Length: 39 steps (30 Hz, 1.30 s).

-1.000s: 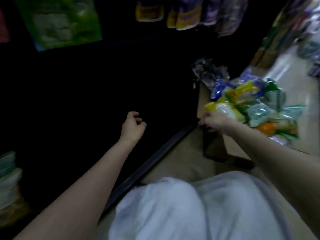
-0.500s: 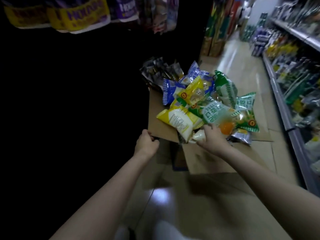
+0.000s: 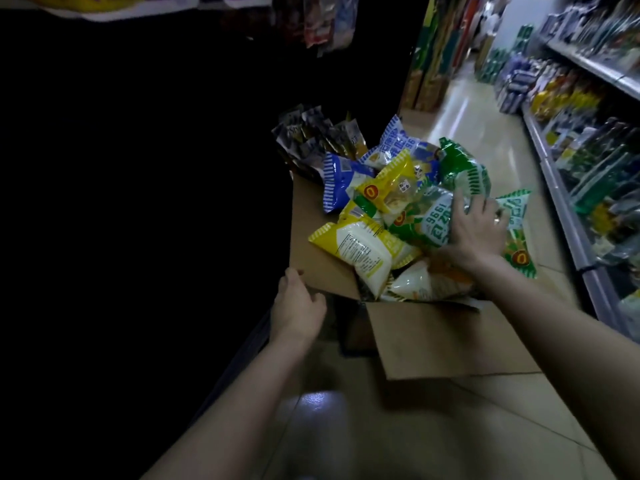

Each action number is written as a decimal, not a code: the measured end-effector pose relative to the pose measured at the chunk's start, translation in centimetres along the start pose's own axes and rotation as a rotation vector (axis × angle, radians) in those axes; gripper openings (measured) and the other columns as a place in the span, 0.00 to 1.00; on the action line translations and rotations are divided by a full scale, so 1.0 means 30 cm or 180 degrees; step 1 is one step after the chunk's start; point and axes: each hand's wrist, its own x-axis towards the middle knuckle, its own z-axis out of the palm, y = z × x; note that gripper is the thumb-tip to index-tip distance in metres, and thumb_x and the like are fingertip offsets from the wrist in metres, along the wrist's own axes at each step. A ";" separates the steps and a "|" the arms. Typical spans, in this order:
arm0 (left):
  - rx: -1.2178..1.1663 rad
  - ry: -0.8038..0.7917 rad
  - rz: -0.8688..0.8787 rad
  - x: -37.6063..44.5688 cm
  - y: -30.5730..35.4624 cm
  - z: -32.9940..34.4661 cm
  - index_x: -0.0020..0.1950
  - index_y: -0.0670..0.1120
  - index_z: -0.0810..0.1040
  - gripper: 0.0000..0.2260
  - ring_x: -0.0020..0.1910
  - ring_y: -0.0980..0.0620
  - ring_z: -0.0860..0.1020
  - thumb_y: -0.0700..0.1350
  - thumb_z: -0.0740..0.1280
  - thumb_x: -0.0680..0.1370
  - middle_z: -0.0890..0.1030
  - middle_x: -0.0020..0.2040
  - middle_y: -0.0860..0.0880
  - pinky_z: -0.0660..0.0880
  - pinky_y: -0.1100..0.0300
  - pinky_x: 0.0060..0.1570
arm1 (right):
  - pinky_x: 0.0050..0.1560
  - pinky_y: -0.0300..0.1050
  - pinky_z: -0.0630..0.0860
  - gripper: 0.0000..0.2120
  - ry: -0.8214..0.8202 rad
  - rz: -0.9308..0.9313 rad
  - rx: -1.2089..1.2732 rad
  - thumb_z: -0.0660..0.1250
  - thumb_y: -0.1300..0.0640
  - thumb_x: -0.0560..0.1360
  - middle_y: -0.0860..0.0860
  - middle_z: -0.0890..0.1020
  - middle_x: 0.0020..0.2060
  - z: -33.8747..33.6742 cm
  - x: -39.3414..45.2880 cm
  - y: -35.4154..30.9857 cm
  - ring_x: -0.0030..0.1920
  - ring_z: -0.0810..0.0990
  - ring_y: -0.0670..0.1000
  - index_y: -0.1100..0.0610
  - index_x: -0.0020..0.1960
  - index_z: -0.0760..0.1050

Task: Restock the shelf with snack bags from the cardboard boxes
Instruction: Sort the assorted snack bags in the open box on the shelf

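An open cardboard box [image 3: 440, 337] stands on the floor, heaped with snack bags in yellow [image 3: 360, 247], blue [image 3: 341, 183] and green [image 3: 462, 168]. My right hand [image 3: 476, 230] lies spread on top of a pale green bag [image 3: 434, 223] in the heap, fingers laid over it. My left hand [image 3: 298, 306] rests at the near corner of the box's left flap [image 3: 313, 244], fingers loosely curled, and I cannot see it holding anything. The shelf on the left [image 3: 138, 168] is dark and its contents are hidden.
Dark grey bags [image 3: 311, 133] stick up behind the box. Stocked shelves [image 3: 588, 140] line the right side of the aisle. The tiled floor [image 3: 467, 133] runs on ahead. More packets [image 3: 325, 19] hang above the dark shelf.
The view has swung from the dark shelf toward the box. My right hand has moved from the near edge of the heap up onto the pale green bag. My left hand came to the flap.
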 end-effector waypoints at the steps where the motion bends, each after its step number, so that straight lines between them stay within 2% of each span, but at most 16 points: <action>1: 0.0027 0.0057 0.0108 -0.007 0.000 -0.012 0.66 0.40 0.66 0.20 0.60 0.42 0.74 0.38 0.64 0.75 0.73 0.63 0.41 0.70 0.52 0.60 | 0.68 0.58 0.58 0.50 0.0214 -0.0155 -0.0029 0.74 0.44 0.66 0.63 0.62 0.68 -0.033 -0.013 0.016 0.68 0.61 0.61 0.57 0.75 0.48; 3: 0.0087 0.0212 0.0386 -0.022 0.009 -0.040 0.69 0.41 0.64 0.24 0.64 0.42 0.70 0.40 0.65 0.74 0.70 0.66 0.41 0.68 0.50 0.63 | 0.66 0.58 0.60 0.51 0.0600 -0.0570 0.0000 0.75 0.42 0.63 0.63 0.65 0.66 -0.090 -0.040 0.045 0.67 0.63 0.62 0.58 0.74 0.51; 5: 0.0354 0.0345 0.0807 -0.041 0.030 -0.071 0.75 0.45 0.58 0.33 0.70 0.44 0.62 0.44 0.68 0.73 0.62 0.72 0.44 0.63 0.49 0.67 | 0.65 0.60 0.66 0.53 0.0891 -0.1477 -0.0056 0.79 0.42 0.58 0.64 0.71 0.63 -0.131 -0.059 0.051 0.63 0.69 0.64 0.57 0.72 0.54; 9: 0.1451 -0.0029 0.1402 -0.077 0.067 -0.111 0.76 0.55 0.38 0.49 0.76 0.53 0.39 0.59 0.71 0.69 0.40 0.78 0.53 0.42 0.51 0.73 | 0.68 0.57 0.61 0.52 0.0728 -0.3502 -0.0207 0.79 0.45 0.55 0.58 0.74 0.64 -0.171 -0.121 -0.026 0.66 0.70 0.60 0.58 0.72 0.60; 11: 0.1776 -0.0420 0.1182 -0.075 0.057 -0.121 0.74 0.55 0.32 0.55 0.76 0.53 0.41 0.64 0.71 0.65 0.46 0.78 0.53 0.37 0.49 0.72 | 0.72 0.53 0.56 0.50 0.0692 -0.3939 -0.0148 0.77 0.44 0.60 0.56 0.71 0.67 -0.177 -0.155 -0.062 0.70 0.67 0.57 0.58 0.73 0.57; 13: 0.1600 -0.0864 0.0915 -0.055 0.035 -0.135 0.74 0.56 0.31 0.57 0.76 0.54 0.52 0.64 0.73 0.63 0.57 0.76 0.53 0.37 0.46 0.71 | 0.72 0.51 0.54 0.48 0.0705 -0.4126 0.0024 0.76 0.45 0.62 0.56 0.71 0.68 -0.167 -0.163 -0.084 0.70 0.65 0.57 0.59 0.73 0.56; 17: 0.1343 -0.1050 0.1063 -0.016 0.025 -0.117 0.76 0.56 0.40 0.55 0.73 0.53 0.60 0.62 0.75 0.62 0.64 0.73 0.53 0.43 0.47 0.73 | 0.72 0.51 0.53 0.45 0.0813 -0.4363 0.0120 0.75 0.45 0.63 0.56 0.69 0.69 -0.119 -0.126 -0.145 0.71 0.63 0.56 0.59 0.73 0.58; 19: 0.0991 -0.0716 0.0845 0.012 0.001 -0.108 0.75 0.55 0.51 0.49 0.68 0.51 0.68 0.60 0.76 0.62 0.71 0.69 0.51 0.57 0.49 0.71 | 0.73 0.52 0.51 0.46 0.0829 -0.3989 0.0196 0.74 0.48 0.64 0.57 0.65 0.71 -0.068 -0.098 -0.173 0.73 0.60 0.57 0.57 0.74 0.56; 21: 0.0700 -0.0249 0.0400 0.042 -0.052 -0.119 0.72 0.53 0.57 0.46 0.63 0.47 0.73 0.59 0.77 0.61 0.75 0.64 0.49 0.68 0.48 0.63 | 0.73 0.52 0.52 0.48 0.0605 -0.2877 0.0738 0.75 0.50 0.66 0.59 0.58 0.74 -0.017 -0.059 -0.188 0.74 0.56 0.58 0.55 0.76 0.51; 23: 0.0654 0.0117 -0.0022 0.064 -0.121 -0.139 0.71 0.52 0.58 0.45 0.62 0.45 0.74 0.59 0.77 0.61 0.75 0.63 0.47 0.71 0.47 0.60 | 0.74 0.52 0.52 0.52 -0.0247 -0.1667 0.1309 0.75 0.49 0.67 0.59 0.48 0.76 0.037 -0.013 -0.212 0.76 0.49 0.59 0.56 0.77 0.42; 25: 0.0475 0.0217 -0.0227 0.078 -0.175 -0.150 0.70 0.52 0.59 0.45 0.61 0.44 0.75 0.59 0.78 0.60 0.76 0.63 0.47 0.71 0.46 0.60 | 0.74 0.53 0.52 0.55 -0.1027 -0.0920 0.1594 0.75 0.49 0.67 0.58 0.43 0.76 0.108 0.027 -0.245 0.76 0.46 0.58 0.57 0.76 0.38; 28: 0.0093 0.0282 -0.0282 0.088 -0.205 -0.153 0.69 0.52 0.62 0.43 0.61 0.45 0.75 0.57 0.79 0.60 0.77 0.62 0.48 0.73 0.47 0.59 | 0.72 0.58 0.57 0.57 -0.1425 -0.0258 0.1851 0.77 0.46 0.64 0.60 0.51 0.75 0.171 0.067 -0.299 0.74 0.53 0.62 0.55 0.77 0.40; 31: 0.0039 0.0387 -0.0303 0.095 -0.208 -0.164 0.68 0.53 0.62 0.41 0.60 0.45 0.75 0.57 0.78 0.61 0.77 0.61 0.48 0.73 0.47 0.59 | 0.69 0.60 0.59 0.53 -0.1457 0.0029 0.1468 0.77 0.44 0.63 0.61 0.64 0.71 0.153 0.058 -0.332 0.71 0.58 0.64 0.55 0.75 0.48; 34: -0.0007 0.0567 -0.0310 0.063 -0.206 -0.202 0.69 0.53 0.61 0.41 0.60 0.44 0.75 0.57 0.78 0.61 0.76 0.61 0.47 0.72 0.45 0.59 | 0.68 0.59 0.58 0.47 -0.0651 0.0017 0.1535 0.77 0.45 0.64 0.63 0.67 0.67 0.073 -0.005 -0.324 0.70 0.59 0.64 0.56 0.73 0.55; 36: -0.0202 0.0732 -0.0370 0.019 -0.198 -0.248 0.69 0.52 0.61 0.41 0.61 0.44 0.75 0.56 0.78 0.62 0.76 0.61 0.47 0.72 0.46 0.60 | 0.66 0.59 0.59 0.48 -0.0318 -0.0148 0.2100 0.77 0.45 0.63 0.61 0.67 0.67 0.008 -0.058 -0.334 0.68 0.60 0.63 0.54 0.74 0.54; 39: -0.0740 0.1022 -0.0495 -0.075 -0.178 -0.347 0.69 0.50 0.61 0.40 0.61 0.46 0.74 0.54 0.78 0.64 0.75 0.62 0.48 0.72 0.49 0.61 | 0.66 0.58 0.63 0.53 -0.0765 -0.0541 0.3135 0.78 0.43 0.60 0.58 0.68 0.67 -0.122 -0.142 -0.391 0.68 0.64 0.62 0.51 0.74 0.51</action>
